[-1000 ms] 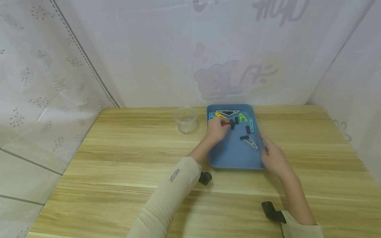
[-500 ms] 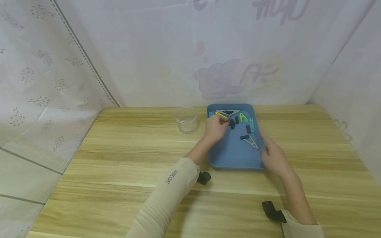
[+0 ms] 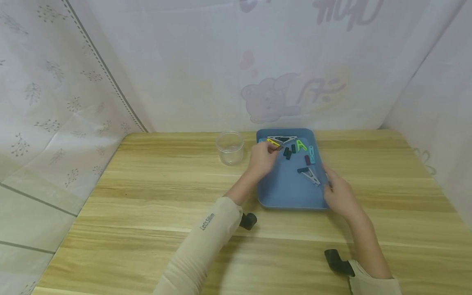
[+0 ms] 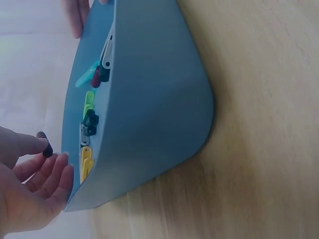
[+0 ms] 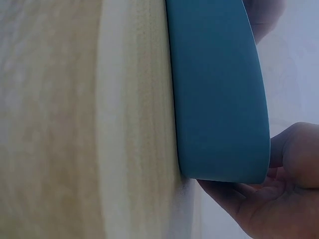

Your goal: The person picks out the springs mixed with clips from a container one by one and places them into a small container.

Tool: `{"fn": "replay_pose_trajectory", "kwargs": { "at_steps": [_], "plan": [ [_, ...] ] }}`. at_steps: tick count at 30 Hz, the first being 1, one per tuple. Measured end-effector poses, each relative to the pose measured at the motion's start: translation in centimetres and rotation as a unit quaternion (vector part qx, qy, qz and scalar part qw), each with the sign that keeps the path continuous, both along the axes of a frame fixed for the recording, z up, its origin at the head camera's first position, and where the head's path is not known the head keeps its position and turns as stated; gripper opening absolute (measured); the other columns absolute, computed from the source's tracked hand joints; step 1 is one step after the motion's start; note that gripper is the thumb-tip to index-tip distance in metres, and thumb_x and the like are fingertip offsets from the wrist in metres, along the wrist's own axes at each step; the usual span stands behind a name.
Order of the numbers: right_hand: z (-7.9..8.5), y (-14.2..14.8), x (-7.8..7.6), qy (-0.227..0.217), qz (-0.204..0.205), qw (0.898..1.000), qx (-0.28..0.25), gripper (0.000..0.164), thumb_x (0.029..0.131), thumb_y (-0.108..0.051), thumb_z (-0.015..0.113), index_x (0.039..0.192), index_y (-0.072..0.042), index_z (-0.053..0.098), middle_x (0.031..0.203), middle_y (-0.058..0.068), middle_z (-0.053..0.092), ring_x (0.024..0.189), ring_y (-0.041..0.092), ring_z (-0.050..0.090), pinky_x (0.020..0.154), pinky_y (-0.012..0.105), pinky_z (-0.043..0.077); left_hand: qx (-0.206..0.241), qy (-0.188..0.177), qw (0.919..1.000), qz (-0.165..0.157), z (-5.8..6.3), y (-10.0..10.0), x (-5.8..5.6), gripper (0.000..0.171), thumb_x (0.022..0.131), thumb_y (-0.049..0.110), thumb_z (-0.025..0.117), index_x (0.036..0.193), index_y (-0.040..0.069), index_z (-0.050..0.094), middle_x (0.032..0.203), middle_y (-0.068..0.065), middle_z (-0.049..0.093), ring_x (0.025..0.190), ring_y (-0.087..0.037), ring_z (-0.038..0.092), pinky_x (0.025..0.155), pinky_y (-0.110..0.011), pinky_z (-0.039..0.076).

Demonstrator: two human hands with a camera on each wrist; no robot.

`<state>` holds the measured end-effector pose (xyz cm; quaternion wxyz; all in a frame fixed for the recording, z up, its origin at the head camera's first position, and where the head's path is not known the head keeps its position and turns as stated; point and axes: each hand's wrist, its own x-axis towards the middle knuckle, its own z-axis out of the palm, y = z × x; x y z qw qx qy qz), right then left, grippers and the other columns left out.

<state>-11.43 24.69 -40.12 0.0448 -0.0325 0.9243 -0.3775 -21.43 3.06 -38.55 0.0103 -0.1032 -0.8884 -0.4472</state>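
Note:
Thumb and fingers of my left hand (image 3: 262,159) pinch a small dark ribbed cylinder (image 4: 46,145) above the left side of a blue tray (image 3: 282,194). In the head view this piece looks reddish-brown and striped. My right hand (image 3: 340,196) grips the tray's right wall near the front corner. Inside the tray lie yellow clothespins (image 4: 85,162), a lime-green clothespin (image 3: 301,145), a light-blue clothespin (image 3: 312,155) and a grey clothespin (image 3: 310,177). Several small dark pieces (image 3: 288,153) and a maroon ribbed piece (image 3: 307,160) lie among them.
A clear round jar (image 3: 231,151) stands left of the tray, near the back edge of the wooden table (image 3: 166,196). A patterned curtain (image 3: 184,73) hangs right behind. Black curved wrist mounts (image 3: 338,263) stick out at both sleeves.
My left hand has drawn left and slightly back from the dark pieces, carrying the ribbed cylinder and uncovering those pieces. The right hand and tray stay put.

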Motion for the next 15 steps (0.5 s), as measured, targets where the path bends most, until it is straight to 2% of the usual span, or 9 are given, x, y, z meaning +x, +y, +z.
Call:
{"fn": "replay_pose_trajectory", "kwargs": {
  "at_steps": [7, 15],
  "plan": [
    [0.15, -0.08, 0.04, -0.008, 0.001, 1.0, -0.003, 0.062, 0.097, 0.004, 0.035, 0.155, 0.009, 0.015, 0.156, 0.038, 0.022, 0.134, 0.062, 0.031, 0.106, 0.069, 0.033, -0.011, 0.002, 0.9999, 0.013, 0.2, -0.51, -0.01, 0.014, 0.096, 0.008, 0.065, 0.103, 0.0, 0.074, 0.097, -0.011, 0.074, 0.082, -0.018, 0.066, 0.061, -0.016, 0.048],
    [0.22, 0.0, 0.03, -0.015, 0.005, 1.0, 0.001, 0.062, 0.098, 0.003, 0.035, 0.156, 0.009, 0.013, 0.156, 0.038, 0.02, 0.136, 0.061, 0.028, 0.107, 0.069, 0.032, -0.002, 0.008, 0.9999, 0.014, 0.7, -0.97, 0.08, 0.013, 0.095, 0.005, 0.066, 0.103, -0.003, 0.073, 0.095, -0.012, 0.074, 0.078, -0.018, 0.066, 0.059, -0.016, 0.048]
  ]
}}
